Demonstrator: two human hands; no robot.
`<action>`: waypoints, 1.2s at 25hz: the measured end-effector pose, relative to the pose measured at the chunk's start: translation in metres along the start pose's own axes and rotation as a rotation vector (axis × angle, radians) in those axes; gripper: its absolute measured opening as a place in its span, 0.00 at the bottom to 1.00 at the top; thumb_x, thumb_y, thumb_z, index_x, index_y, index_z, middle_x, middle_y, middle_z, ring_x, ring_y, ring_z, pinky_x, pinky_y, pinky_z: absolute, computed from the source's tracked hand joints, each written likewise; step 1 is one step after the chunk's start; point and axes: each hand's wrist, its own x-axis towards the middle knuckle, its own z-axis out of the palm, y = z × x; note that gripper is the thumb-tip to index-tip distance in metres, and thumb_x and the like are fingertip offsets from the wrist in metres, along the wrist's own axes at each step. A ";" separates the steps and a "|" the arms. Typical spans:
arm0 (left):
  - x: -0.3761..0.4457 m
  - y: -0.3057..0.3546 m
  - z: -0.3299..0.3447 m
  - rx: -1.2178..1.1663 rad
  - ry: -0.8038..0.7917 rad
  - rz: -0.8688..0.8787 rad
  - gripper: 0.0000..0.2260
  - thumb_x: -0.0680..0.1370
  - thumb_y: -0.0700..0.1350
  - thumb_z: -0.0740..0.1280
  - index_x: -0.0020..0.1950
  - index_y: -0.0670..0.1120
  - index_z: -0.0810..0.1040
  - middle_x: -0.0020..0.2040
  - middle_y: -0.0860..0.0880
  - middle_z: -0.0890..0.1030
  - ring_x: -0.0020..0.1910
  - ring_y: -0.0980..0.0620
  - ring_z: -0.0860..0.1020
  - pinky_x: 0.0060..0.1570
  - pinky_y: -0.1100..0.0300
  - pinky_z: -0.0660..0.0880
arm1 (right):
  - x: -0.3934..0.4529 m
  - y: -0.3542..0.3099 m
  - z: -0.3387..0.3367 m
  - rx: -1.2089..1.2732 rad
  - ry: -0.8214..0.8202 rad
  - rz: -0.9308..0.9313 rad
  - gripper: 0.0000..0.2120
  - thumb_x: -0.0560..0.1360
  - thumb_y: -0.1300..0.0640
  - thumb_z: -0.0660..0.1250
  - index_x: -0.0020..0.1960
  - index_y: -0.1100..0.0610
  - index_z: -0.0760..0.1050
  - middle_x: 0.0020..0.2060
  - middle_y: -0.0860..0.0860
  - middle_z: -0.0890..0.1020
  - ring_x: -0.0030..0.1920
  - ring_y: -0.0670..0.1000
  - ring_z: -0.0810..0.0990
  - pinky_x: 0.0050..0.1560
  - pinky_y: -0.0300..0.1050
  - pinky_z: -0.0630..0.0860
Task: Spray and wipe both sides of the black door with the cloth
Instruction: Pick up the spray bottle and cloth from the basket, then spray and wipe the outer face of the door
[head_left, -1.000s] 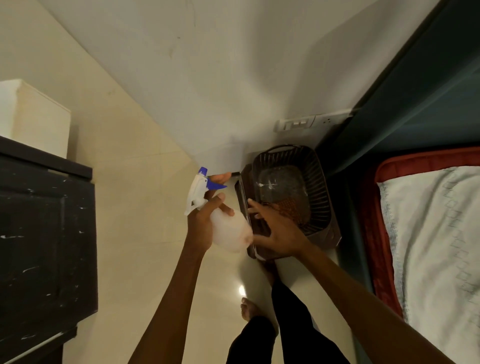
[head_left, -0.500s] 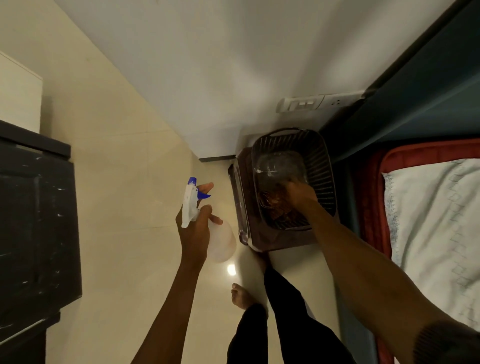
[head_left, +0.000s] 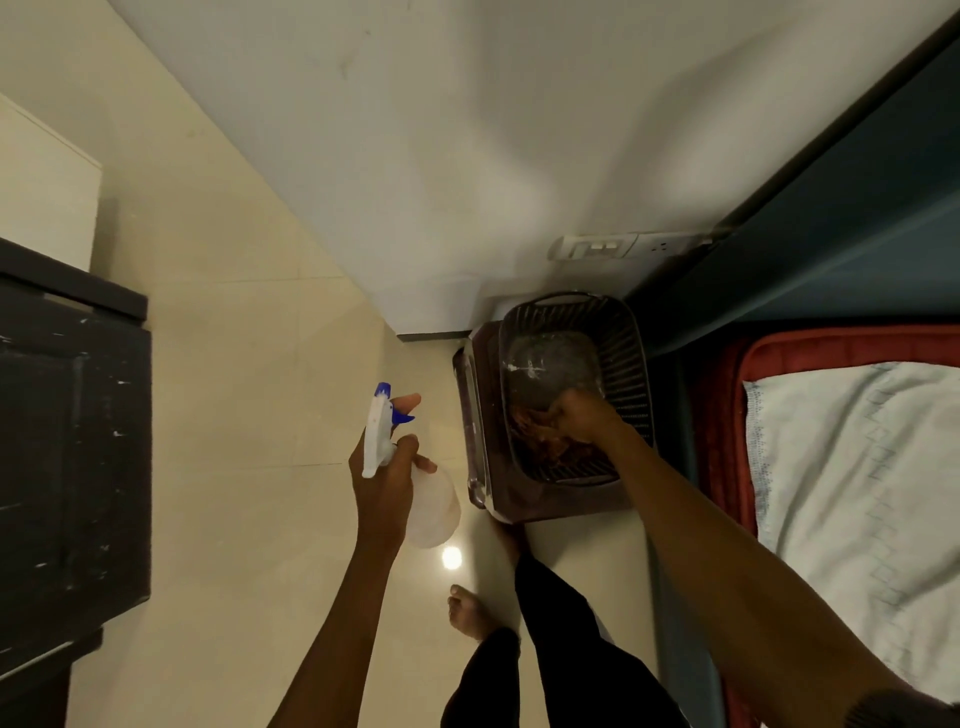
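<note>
My left hand (head_left: 387, 480) grips a clear spray bottle (head_left: 434, 506) with a white head and blue trigger, held over the floor, index finger on the trigger. My right hand (head_left: 582, 415) is down inside a dark slatted basket (head_left: 623, 332) and closes on an orange-brown cloth (head_left: 537, 434) lying in it. The black door (head_left: 67, 457), scuffed with white marks, stands at the left edge, apart from both hands.
The basket sits on a dark stool (head_left: 480, 467) against the white wall (head_left: 467, 130). A bed with a red mattress edge (head_left: 727, 431) and a white sheet is on the right. A switch plate (head_left: 602, 247) is on the wall. My bare feet stand on the cream tiled floor (head_left: 234, 415).
My right hand has gone from the basket's near rim down into it and taken hold of the cloth. The left hand with the bottle has shifted slightly left, away from the basket.
</note>
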 end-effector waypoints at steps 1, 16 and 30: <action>-0.004 0.010 -0.003 -0.001 0.005 0.018 0.22 0.73 0.46 0.65 0.68 0.49 0.73 0.55 0.53 0.82 0.34 0.44 0.80 0.46 0.48 0.83 | -0.014 -0.005 -0.011 0.015 0.035 -0.033 0.12 0.79 0.53 0.65 0.53 0.58 0.85 0.51 0.58 0.85 0.52 0.59 0.82 0.48 0.45 0.75; -0.089 0.138 -0.210 -0.107 0.220 0.018 0.17 0.73 0.40 0.67 0.59 0.34 0.75 0.32 0.42 0.80 0.32 0.55 0.80 0.35 0.70 0.76 | -0.208 -0.367 -0.136 -0.430 0.244 -1.028 0.13 0.80 0.54 0.67 0.63 0.45 0.80 0.49 0.47 0.80 0.48 0.51 0.81 0.48 0.51 0.79; -0.090 0.217 -0.522 -0.022 0.437 0.231 0.14 0.72 0.42 0.69 0.57 0.40 0.77 0.31 0.43 0.78 0.32 0.52 0.78 0.41 0.61 0.78 | -0.276 -0.745 -0.043 -0.124 0.698 -1.483 0.14 0.75 0.41 0.72 0.55 0.48 0.76 0.49 0.46 0.78 0.46 0.48 0.76 0.45 0.41 0.73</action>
